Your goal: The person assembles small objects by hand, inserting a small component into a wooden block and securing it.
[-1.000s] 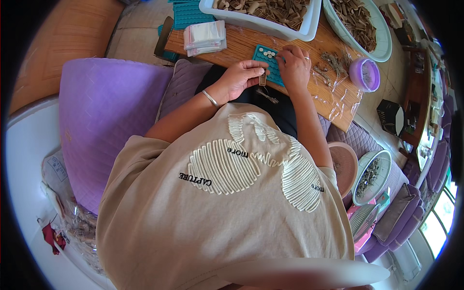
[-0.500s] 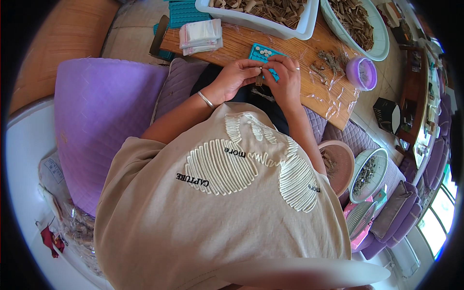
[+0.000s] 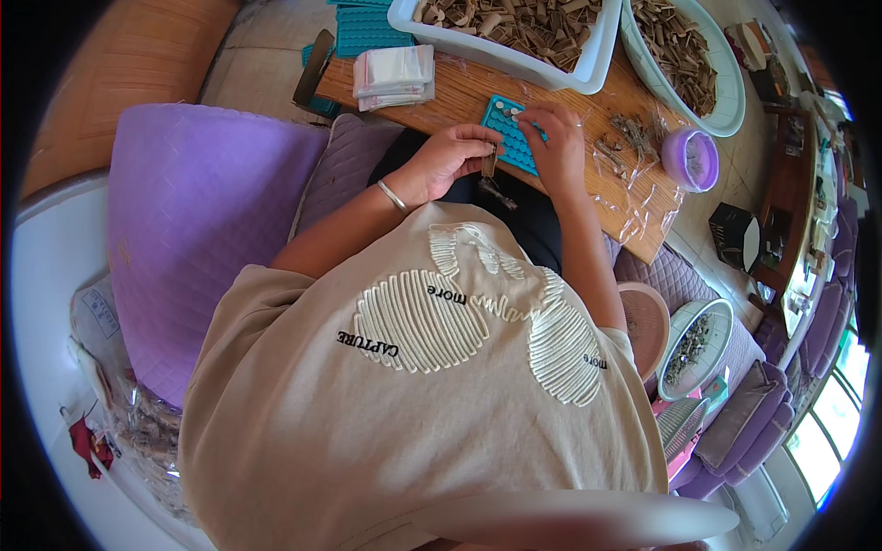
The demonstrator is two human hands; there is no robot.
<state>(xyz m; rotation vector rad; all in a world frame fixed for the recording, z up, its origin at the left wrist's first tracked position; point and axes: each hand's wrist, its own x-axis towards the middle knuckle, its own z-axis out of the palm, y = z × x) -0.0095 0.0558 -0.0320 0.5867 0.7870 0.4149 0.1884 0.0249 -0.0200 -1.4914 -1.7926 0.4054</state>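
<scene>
My left hand (image 3: 452, 162) is closed, its thumb and fingertips pinching a narrow brown piece (image 3: 489, 165) that looks like dried bark and hangs down over my lap. A greyish scrap (image 3: 497, 195) shows just below it against dark cloth; whether the two are joined I cannot tell. On the table's near edge lies a teal tray (image 3: 517, 147) with rows of small hollows and a few small white round pieces (image 3: 502, 106) at its far end. Over that end, my right hand (image 3: 559, 145) has its thumb and index finger bent together beside the white pieces; anything between them is hidden.
A stack of clear plastic bags (image 3: 393, 73) lies left on the wooden table (image 3: 459, 87). Behind stand a white bin (image 3: 588, 78) and a pale green basin (image 3: 733, 96), both full of brown curled pieces. A purple tub (image 3: 689, 161), dried scraps (image 3: 634, 133) and plastic film are at right.
My hands were together over the tray and have come apart. My right hand has moved to the tray's white pieces, while my left keeps the brown piece nearer my lap. The view has shifted slightly.
</scene>
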